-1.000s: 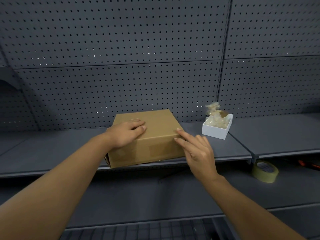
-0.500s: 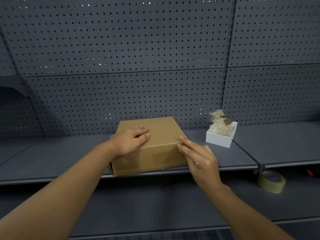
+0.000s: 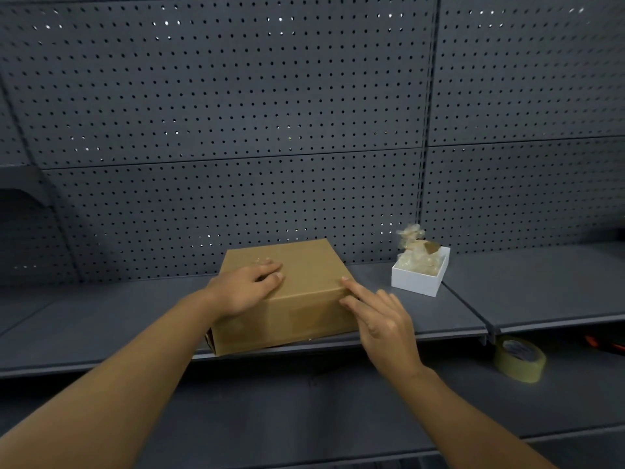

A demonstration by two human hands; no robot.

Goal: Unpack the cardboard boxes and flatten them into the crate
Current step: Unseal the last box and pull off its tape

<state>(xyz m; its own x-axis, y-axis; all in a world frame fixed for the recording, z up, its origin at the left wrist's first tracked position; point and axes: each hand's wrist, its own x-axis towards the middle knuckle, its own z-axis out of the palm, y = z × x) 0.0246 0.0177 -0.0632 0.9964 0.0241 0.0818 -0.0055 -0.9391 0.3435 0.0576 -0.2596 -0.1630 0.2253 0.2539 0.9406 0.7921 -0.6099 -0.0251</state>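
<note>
A closed brown cardboard box (image 3: 304, 286) sits at the front edge of the grey upper shelf (image 3: 101, 319), slightly overhanging it. My left hand (image 3: 247, 289) lies flat on the box's top near its left front corner, pressing down. My right hand (image 3: 382, 319) is at the box's right front corner, fingers spread, index fingertip touching the top edge. Neither hand grips the box. No crate is in view.
A small white tray (image 3: 419, 282) with crumpled clear wrapping stands on the shelf to the right of the box. A roll of tan tape (image 3: 519, 358) lies on the lower shelf at the right, with an orange item (image 3: 605, 343) beyond it. A pegboard wall backs the shelves.
The hands stay on the box almost unchanged; my right fingers have shifted slightly along the right front corner. The camera view has tilted a little.
</note>
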